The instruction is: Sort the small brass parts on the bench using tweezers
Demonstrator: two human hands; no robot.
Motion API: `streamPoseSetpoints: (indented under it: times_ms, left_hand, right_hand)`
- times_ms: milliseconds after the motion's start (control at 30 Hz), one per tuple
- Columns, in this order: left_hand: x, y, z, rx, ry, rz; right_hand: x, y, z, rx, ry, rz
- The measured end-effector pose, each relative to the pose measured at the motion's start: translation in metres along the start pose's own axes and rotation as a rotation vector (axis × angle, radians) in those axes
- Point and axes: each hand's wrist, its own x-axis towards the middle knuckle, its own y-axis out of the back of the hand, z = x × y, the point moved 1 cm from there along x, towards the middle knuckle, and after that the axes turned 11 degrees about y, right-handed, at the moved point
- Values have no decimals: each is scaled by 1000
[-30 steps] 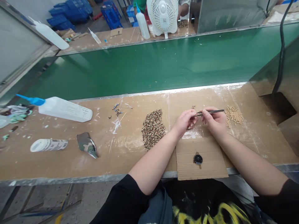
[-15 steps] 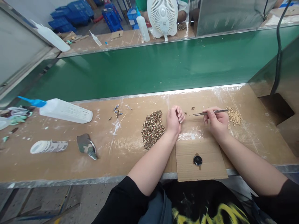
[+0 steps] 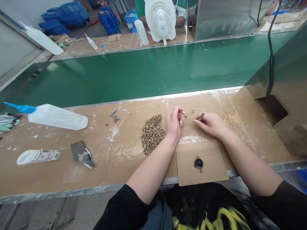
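Observation:
My right hand (image 3: 211, 124) pinches a pair of tweezers (image 3: 201, 117) between thumb and fingers; the tips are hidden or too fine to make out. To its left, my left hand (image 3: 174, 123) rests on the table with curled fingers, and whatever they hold is hidden. A heap of small brass-coloured metal parts (image 3: 151, 134) lies just left of that hand. Beyond and between the hands sit a few loose parts (image 3: 193, 111). Right of my right hand is a pile of small beige beads (image 3: 231, 118). Nearer me, a round black piece (image 3: 198, 163) lies on a cardboard sheet (image 3: 211, 150).
A white bottle with a blue nozzle (image 3: 59, 117) lies at left, near a white container (image 3: 38, 157) and a camouflage cloth piece (image 3: 81, 154). Several blue-and-brass parts (image 3: 115, 115) are scattered there. Behind runs a green belt (image 3: 144, 73); a fan (image 3: 161, 20) stands across it.
The view has shifted, moving the table leftward in the picture. My right hand has come closer to the left one, and the tweezers have turned from lying nearly level to a steeper angle.

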Motion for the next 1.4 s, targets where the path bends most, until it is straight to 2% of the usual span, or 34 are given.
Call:
streamPoseSetpoints:
  times_ms: [67, 200, 267, 333, 467, 733, 1067, 1233, 1400]
  left_hand:
    - [1, 0, -1, 19, -29, 0]
    - [1, 1, -2, 44, -50, -5]
    - [1, 2, -2, 46, -50, 2]
    - [1, 2, -3, 45, -43, 14]
    - [1, 2, -3, 26, -41, 24]
    - [-2, -1, -1, 33, -58, -1]
    - [-5, -2, -2, 41, -29, -19]
    - [-6, -3, -2, 68, -12, -54]
    - [-7, -3, -1, 76, 5, -32]
  right_hand:
    - [1, -1, 5, 34, -27, -18]
    - [1, 19, 18, 61, -153, 198]
    - [-1, 38, 26, -46, -269, 303]
    - [-5, 56, 34, -201, -392, 353]
    - [-11, 76, 46, -355, -540, 307]
    - [-9, 75, 50, -342, -605, 138]
    - [-9, 70, 58, -309, -632, 126]
    - [-8, 71, 52, -310, -630, 137]
    - [-9, 76, 47, -364, -629, 162]
